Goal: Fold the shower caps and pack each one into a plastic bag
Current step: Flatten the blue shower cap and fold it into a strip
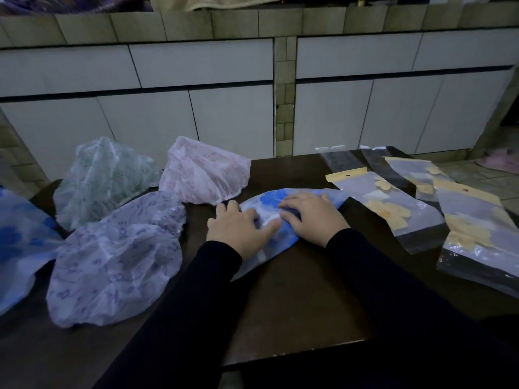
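Now both hands, left hand and right hand, fingers spread flat, press the blue-flowered shower cap; smooth toward 3 o'clock before creasing.

A blue-flowered shower cap is lying folded flat mid-table; four crumpled caps are sitting left, and clear plastic bags are lying right.

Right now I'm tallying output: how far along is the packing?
Done: three bags at right hold yellow-flowered caps. In hand: left hand and right hand press a blue cap flat on the table. Left: green cap, pink cap, purple cap, another blue cap.
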The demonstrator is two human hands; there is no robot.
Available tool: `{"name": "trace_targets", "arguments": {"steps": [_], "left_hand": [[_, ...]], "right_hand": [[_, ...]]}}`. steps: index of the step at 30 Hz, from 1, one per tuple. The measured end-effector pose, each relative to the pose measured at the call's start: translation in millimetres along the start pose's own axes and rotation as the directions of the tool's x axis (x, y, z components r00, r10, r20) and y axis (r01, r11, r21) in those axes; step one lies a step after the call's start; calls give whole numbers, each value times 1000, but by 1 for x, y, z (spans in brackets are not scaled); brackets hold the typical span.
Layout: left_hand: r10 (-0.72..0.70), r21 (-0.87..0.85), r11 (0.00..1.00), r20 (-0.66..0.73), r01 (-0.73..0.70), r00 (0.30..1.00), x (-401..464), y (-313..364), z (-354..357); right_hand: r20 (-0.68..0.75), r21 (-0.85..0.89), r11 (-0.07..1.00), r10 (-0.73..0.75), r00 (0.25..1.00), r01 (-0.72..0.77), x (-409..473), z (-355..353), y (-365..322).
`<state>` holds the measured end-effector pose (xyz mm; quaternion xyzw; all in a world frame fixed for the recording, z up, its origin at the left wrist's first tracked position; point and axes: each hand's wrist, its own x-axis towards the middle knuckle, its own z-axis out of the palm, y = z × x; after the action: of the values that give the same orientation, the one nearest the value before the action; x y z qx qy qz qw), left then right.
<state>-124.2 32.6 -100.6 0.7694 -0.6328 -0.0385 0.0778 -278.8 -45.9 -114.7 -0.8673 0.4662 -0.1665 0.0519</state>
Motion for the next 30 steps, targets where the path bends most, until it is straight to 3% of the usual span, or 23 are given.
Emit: {"name": "trace_targets", "arguments": {"steps": [3,7,10,14,16,20,27,30], "left_hand": [[-43,2,999,-69,43,997,-3,0,7],[-31,-86,996,-107,22,994,-3,-14,13],[-20,-64,998,-135,11,991,-5,-16,12],[213,166,970,-220,-179,952,-7,-1,2],[266,107,962,-145,-252,953,-7,5,4],[139,-42,990,131,-134,982,-5,-6,15],[11,14,1000,193,-14,981,-8,-10,14],[-29,61,998,194,18,981,-11,-3,7]], "right_hand": [[63,45,999,12,998,-15,-3,1,-2],[282,-35,998,66,957,-58,4,7,1],[328,-47,996,84,941,-73,6,8,5],[309,-54,996,80,948,-66,4,5,0],[266,-85,995,68,962,-47,2,4,-1],[277,-144,973,213,937,-178,-1,6,5],[307,-55,972,232,923,-227,-2,4,6],[159,-41,998,63,985,-57,-5,-4,-3]]}}
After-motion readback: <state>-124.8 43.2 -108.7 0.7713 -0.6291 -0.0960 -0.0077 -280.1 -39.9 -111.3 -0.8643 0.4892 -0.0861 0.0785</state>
